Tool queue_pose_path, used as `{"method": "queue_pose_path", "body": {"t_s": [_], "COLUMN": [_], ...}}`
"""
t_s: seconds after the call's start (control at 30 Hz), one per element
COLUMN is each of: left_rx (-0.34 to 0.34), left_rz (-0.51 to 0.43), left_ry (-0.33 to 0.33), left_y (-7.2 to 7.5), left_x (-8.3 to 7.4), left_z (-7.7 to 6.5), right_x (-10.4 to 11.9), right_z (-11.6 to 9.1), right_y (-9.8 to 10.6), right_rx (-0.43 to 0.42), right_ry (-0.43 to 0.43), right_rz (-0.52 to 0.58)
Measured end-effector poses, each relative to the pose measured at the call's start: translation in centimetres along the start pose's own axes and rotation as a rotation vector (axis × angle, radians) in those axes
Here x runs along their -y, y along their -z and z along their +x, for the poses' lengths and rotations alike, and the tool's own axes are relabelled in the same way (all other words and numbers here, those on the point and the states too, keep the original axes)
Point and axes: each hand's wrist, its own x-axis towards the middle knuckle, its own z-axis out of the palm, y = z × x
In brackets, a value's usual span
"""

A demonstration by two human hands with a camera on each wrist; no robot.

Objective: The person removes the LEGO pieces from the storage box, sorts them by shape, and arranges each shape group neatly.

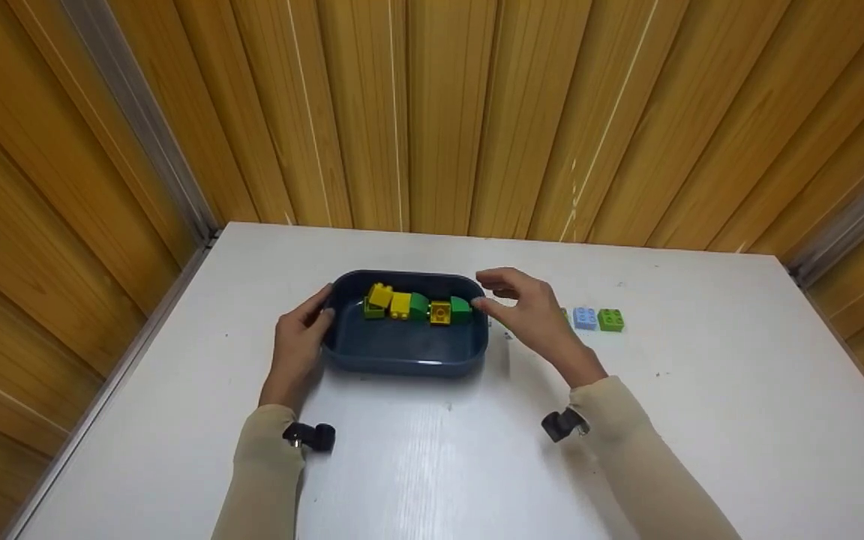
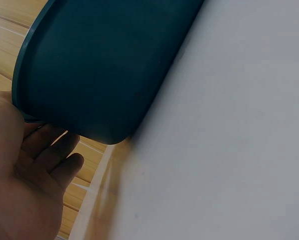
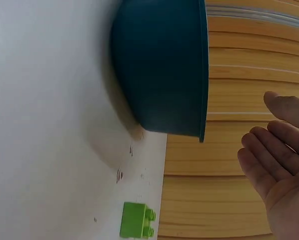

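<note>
A dark blue plastic tub [image 1: 406, 365] stands on the table, with several yellow and green building bricks along its far side. Among them are a yellow brick [image 1: 400, 305] and a green curved brick [image 1: 460, 309]. My left hand [image 1: 298, 341] holds the tub's left end, thumb over the rim and fingers along the outer wall; in the left wrist view the rim hides the thumb. By the right end is my right hand [image 1: 533, 311], fingers loosely bent. The right wrist view shows this hand [image 3: 284, 155] apart from the tub's wall [image 3: 162, 65], holding nothing.
Right of the right hand, a light blue brick [image 1: 584, 318] and a lime green brick [image 1: 611, 319] sit in a row; the hand partly covers another green one. The white table [image 1: 402, 480] meets a wood-patterned wall [image 1: 439, 120] at its back edge.
</note>
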Motion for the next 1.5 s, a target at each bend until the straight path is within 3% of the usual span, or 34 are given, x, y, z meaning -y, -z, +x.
{"method": "queue_pose_path", "body": {"t_s": [0.37,0.63,1.0,1.5], "left_rx": [-0.003,-0.008,0.007,0.009], "left_rz": [0.016,0.004,-0.003,-0.021], "left_ry": [-0.038,-0.031,-0.001,0.001], "left_y": [0.1,0.1,-0.1,-0.3], "left_x": [0.4,0.2,-0.2,-0.3], "left_z": [0.1,0.0,-0.1,-0.1], "right_x": [1.1,1.2,1.4,1.3], "right_z": [1.1,1.8,2.8,4.2], "right_y": [-4.7,-7.2,-9.2,-11.2], "right_rx": [0.075,0.134,0.177,0.328], "right_ry": [0.018,0.027,-0.048,-0.025], "right_rz": [0.112,0.101,0.068,0.019]}}
